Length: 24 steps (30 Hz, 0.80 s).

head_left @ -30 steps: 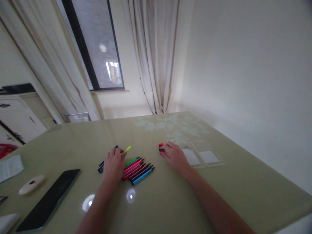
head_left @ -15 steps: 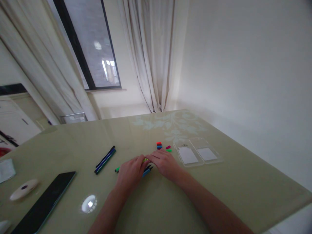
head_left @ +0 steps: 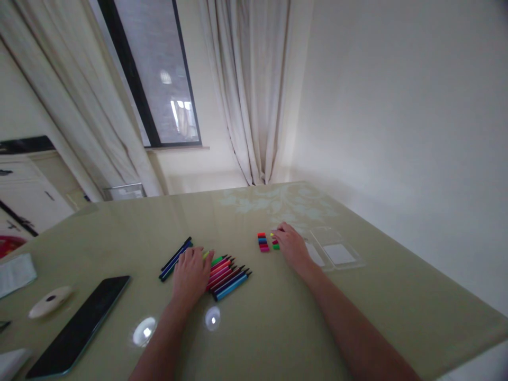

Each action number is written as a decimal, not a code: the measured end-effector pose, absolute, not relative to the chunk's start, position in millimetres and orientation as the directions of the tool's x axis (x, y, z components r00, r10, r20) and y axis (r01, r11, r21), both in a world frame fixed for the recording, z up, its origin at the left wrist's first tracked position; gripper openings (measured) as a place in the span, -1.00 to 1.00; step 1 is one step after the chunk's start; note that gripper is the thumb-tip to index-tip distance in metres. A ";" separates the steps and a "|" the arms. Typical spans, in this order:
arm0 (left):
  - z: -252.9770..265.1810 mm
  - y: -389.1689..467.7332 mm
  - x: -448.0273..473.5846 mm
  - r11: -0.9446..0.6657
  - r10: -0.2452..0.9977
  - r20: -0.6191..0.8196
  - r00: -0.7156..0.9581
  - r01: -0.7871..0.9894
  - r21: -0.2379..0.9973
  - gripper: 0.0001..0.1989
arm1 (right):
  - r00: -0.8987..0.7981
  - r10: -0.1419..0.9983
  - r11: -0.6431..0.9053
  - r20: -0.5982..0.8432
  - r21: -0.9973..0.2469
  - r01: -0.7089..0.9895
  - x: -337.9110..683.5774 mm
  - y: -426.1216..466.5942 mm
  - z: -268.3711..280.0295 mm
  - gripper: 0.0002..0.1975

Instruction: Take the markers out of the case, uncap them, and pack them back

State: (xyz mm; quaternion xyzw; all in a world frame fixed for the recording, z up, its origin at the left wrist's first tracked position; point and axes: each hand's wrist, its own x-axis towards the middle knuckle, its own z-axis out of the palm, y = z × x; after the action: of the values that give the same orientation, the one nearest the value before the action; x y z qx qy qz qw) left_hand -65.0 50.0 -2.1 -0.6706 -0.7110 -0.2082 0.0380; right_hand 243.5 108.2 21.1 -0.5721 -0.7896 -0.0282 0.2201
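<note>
The left hand [head_left: 190, 271] pinches a slim yellow-green marker [head_left: 206, 255]; the right hand [head_left: 292, 246], nearer the glossy olive table's [head_left: 270, 328] right edge, a small yellow cap [head_left: 272, 234].

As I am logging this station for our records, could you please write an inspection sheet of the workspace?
Surface: glossy greenish table, leaf pattern, light reflections.
Working items: uncapped markers side by side; dark markers left of them; loose caps; open clear case with white inserts.
Clutter: black tablet, white oval object.
Left grip: fingers over a yellow-green marker; hold unclear.
Right grip: fingers at a yellow cap; hold unclear.
Cables: nothing seen.
Surroundings: window, curtains, plain wall, white cabinet.
</note>
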 end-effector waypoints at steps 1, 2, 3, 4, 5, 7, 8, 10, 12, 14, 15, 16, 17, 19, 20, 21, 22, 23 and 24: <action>-3.7 51.3 -64.6 -0.007 0.941 0.328 -0.079 0.967 0.253 -0.67 | -0.252 0.905 0.326 0.342 -0.180 0.928 242.9 110.3 19.7 -0.77; -4.1 52.5 -64.1 -0.025 0.945 0.321 -0.061 0.966 0.259 -0.66 | -0.254 0.918 0.310 0.305 -0.151 0.939 242.1 111.9 18.9 -0.76; -3.3 53.6 -63.7 -0.041 0.949 0.313 -0.046 0.963 0.266 -0.65 | -0.255 0.928 0.296 0.270 -0.123 0.947 241.4 113.1 18.6 -0.75; -1.6 54.4 -63.9 -0.046 0.951 0.305 -0.042 0.960 0.278 -0.63 | -0.258 0.936 0.288 0.239 -0.097 0.953 240.9 113.8 18.8 -0.75; 0.7 54.9 -64.8 -0.029 0.952 0.300 -0.060 0.958 0.286 -0.62 | -0.263 0.941 0.284 0.215 -0.074 0.956 240.5 114.1 19.3 -0.74; 6.2 54.8 -69.4 0.084 0.936 0.305 -0.175 0.954 0.287 -0.61 | -0.269 0.944 0.282 0.192 -0.040 0.959 240.3 113.3 20.9 -0.74; 8.6 54.2 -73.0 0.166 0.916 0.311 -0.255 0.944 0.285 -0.61 | -0.271 0.944 0.281 0.189 -0.028 0.959 240.5 112.3 21.7 -0.74; 12.0 52.7 -82.2 0.326 0.858 0.306 -0.412 0.898 0.296 -0.60 | -0.266 0.944 0.275 0.193 -0.020 0.961 241.1 109.7 22.9 -0.72; 12.7 51.6 -91.8 0.431 0.810 0.277 -0.516 0.846 0.315 -0.57 | -0.260 0.945 0.270 0.198 -0.024 0.962 242.1 106.7 23.6 -0.69; 11.7 51.5 -99.3 0.484 0.792 0.231 -0.564 0.813 0.325 -0.54 | -0.256 0.947 0.266 0.195 -0.030 0.963 243.3 104.3 24.0 -0.66; 11.0 51.8 -101.7 0.496 0.793 0.206 -0.573 0.805 0.325 -0.54 | -0.256 0.947 0.267 0.193 -0.031 0.963 244.0 103.4 24.0 -0.65; 10.5 52.2 -103.1 0.501 0.799 0.186 -0.573 0.803 0.323 -0.54 | -0.258 0.947 0.269 0.192 -0.032 0.963 244.6 102.8 23.9 -0.65; 10.3 52.6 -103.6 0.498 0.806 0.173 -0.566 0.807 0.318 -0.55 | -0.261 0.946 0.272 0.192 -0.033 0.962 245.1 102.5 23.6 -0.65; 10.6 53.4 -103.0 0.482 0.821 0.166 -0.546 0.819 0.312 -0.57 | -0.265 0.943 0.278 0.202 -0.038 0.960 245.9 102.8 22.6 -0.66; 11.0 53.5 -102.4 0.468 0.829 0.169 -0.533 0.827 0.312 -0.58 | -0.267 0.940 0.281 0.210 -0.040 0.959 246.2 103.2 22.0 -0.67; 11.4 53.5 -102.1 0.454 0.836 0.176 -0.519 0.835 0.310 -0.59 | -0.268 0.938 0.284 0.221 -0.043 0.958 246.3 103.7 21.4 -0.68; 11.7 53.3 -102.2 0.442 0.842 0.182 -0.508 0.843 0.307 -0.59 | -0.267 0.935 0.284 0.232 -0.046 0.958 246.4 104.2 20.9 -0.70; 11.8 53.0 -102.8 0.432 0.847 0.188 -0.498 0.850 0.303 -0.58 | -0.264 0.933 0.284 0.244 -0.049 0.958 246.5 104.7 20.4 -0.72; 11.7 52.6 -103.7 0.423 0.851 0.195 -0.488 0.856 0.297 -0.58 | -0.260 0.931 0.282 0.256 -0.051 0.958 246.6 105.1 20.0 -0.74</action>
State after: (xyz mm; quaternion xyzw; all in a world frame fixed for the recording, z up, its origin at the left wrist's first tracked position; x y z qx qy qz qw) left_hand -103.7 52.6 11.7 -0.5060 -0.8434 -0.1805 0.0072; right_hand 246.6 105.1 20.0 -0.5965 -0.7917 -0.0572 0.1185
